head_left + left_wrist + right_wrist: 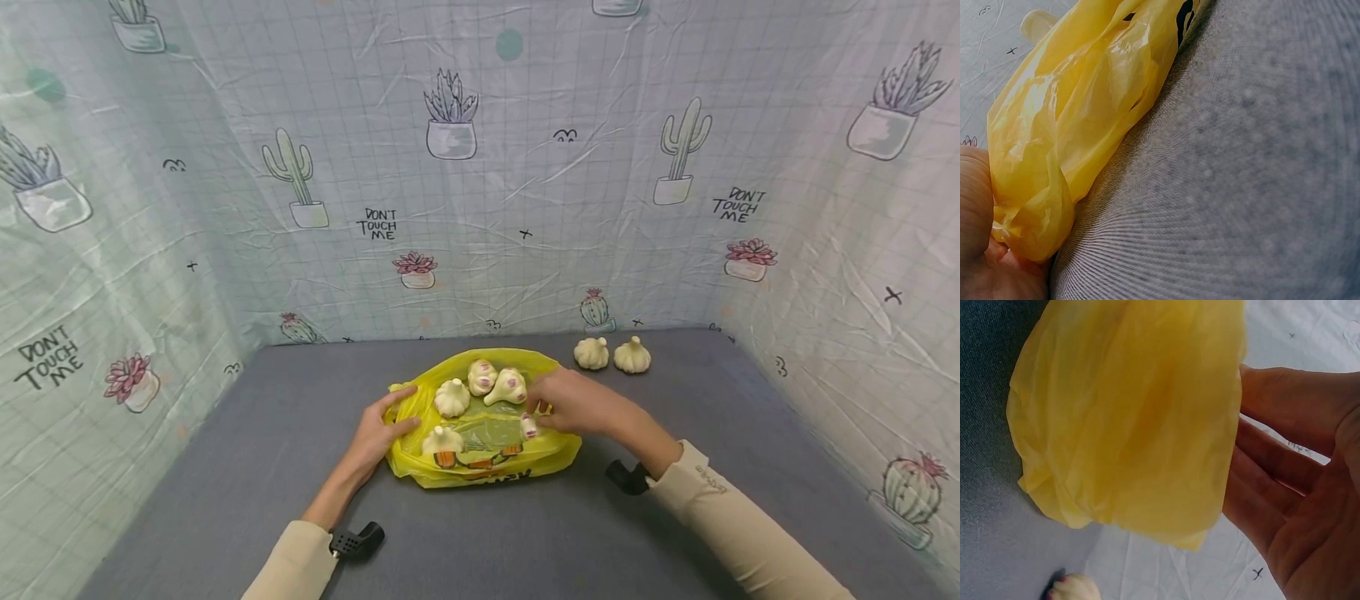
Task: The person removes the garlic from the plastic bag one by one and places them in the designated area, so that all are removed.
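A yellow plastic bag (555, 454) lies on its side on the table, its mouth spread open, with several garlic bulbs (452, 398) in it. My left hand (372, 435) holds the bag's left edge between thumb and fingers; in the left wrist view the crumpled plastic (1035, 231) bunches against that hand. Over the bag's right side, my right hand (573, 402) reaches down inside the opening, fingertips at a garlic bulb (529, 427) with purple marks. From the right wrist, the bag's wall (1129, 425) hides those fingertips and the bulb.
Two more garlic bulbs, a left one (591, 353) and a right one (632, 355), sit on the grey table (480, 542) behind the bag at the right. A cactus-print sheet (525, 192) encloses the table's back and sides.
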`<state>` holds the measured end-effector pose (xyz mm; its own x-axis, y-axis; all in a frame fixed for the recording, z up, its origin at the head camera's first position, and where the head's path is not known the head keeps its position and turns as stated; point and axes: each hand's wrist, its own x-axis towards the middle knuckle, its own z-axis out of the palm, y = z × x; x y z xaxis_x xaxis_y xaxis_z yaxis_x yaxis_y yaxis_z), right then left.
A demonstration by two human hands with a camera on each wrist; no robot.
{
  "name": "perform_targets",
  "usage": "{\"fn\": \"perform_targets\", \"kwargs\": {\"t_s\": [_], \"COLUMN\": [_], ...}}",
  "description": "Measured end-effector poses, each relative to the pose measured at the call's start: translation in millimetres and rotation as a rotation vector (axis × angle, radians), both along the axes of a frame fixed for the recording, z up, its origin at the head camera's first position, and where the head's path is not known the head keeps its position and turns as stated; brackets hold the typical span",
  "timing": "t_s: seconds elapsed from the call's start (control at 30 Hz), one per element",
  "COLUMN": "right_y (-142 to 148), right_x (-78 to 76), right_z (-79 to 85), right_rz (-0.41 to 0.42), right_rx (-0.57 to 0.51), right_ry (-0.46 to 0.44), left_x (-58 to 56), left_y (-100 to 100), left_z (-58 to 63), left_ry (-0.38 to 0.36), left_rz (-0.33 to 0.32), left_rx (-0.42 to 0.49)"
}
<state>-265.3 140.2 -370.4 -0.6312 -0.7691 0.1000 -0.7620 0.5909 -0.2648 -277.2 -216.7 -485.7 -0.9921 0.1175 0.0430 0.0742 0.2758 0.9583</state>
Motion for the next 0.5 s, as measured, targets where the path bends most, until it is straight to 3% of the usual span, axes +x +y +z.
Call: {"fn": "perform_targets", "kwargs": {"t_s": [0.5], "right_y": [-11.0], "right_x": [-0.7], "right_z": [-8.2], "right_rz": [-0.006], "right_rx": [0.073], "right_ry": [0.013], "left_x": [-1.0], "left_y": [-0.6], "left_z": [-1.0], "left_ry": [0.003], "left_rz": [0.002], "left_rx": [-0.013]}}
